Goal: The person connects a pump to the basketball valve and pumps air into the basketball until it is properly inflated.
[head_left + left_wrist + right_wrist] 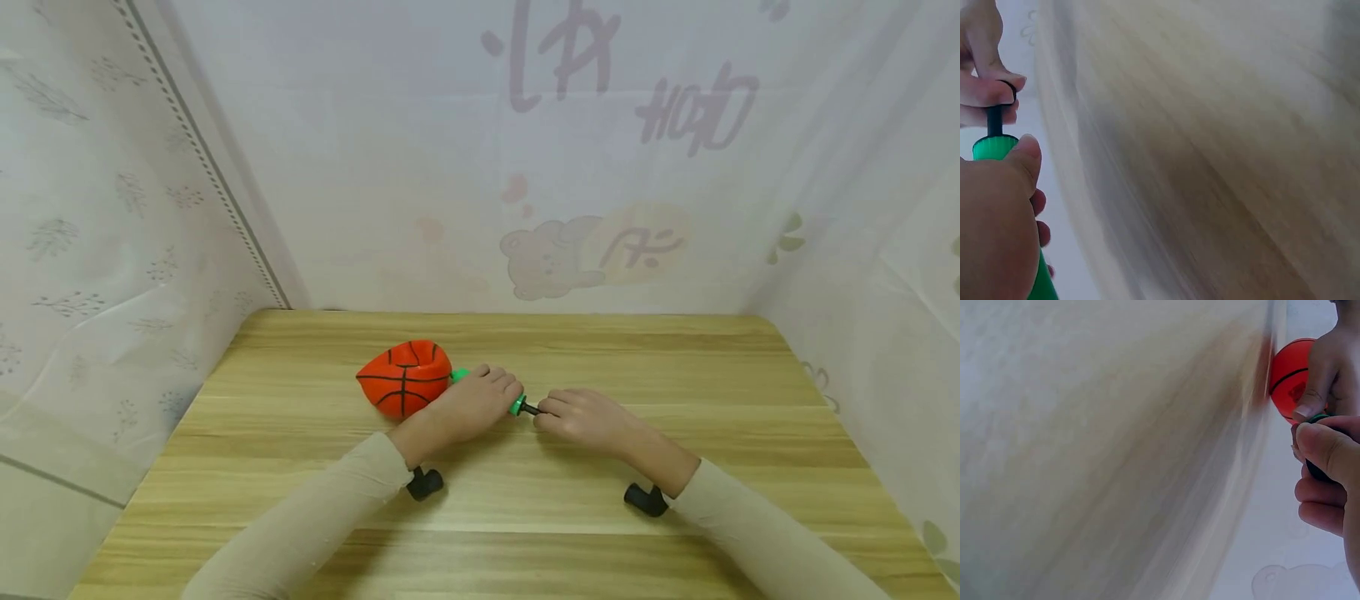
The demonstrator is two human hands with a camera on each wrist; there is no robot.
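A dented, partly deflated orange-red toy basketball (405, 385) with black lines lies on the wooden table, left of both hands. At its right side is a green hand pump (517, 405), its near end meeting the ball. My left hand (480, 404) wraps round the pump's green barrel, hiding most of it. My right hand (588, 423) grips the black handle (1010, 94), which the fingers largely cover. Between the hands a short length of black rod (995, 122) shows. In the right wrist view the ball (1290, 378) appears behind the left hand.
The wood-grain table (600, 550) reaches back to a pale printed cloth (420, 167), with more cloth at both sides. Black wrist-worn pieces (425, 483) sit under each forearm, close to the tabletop.
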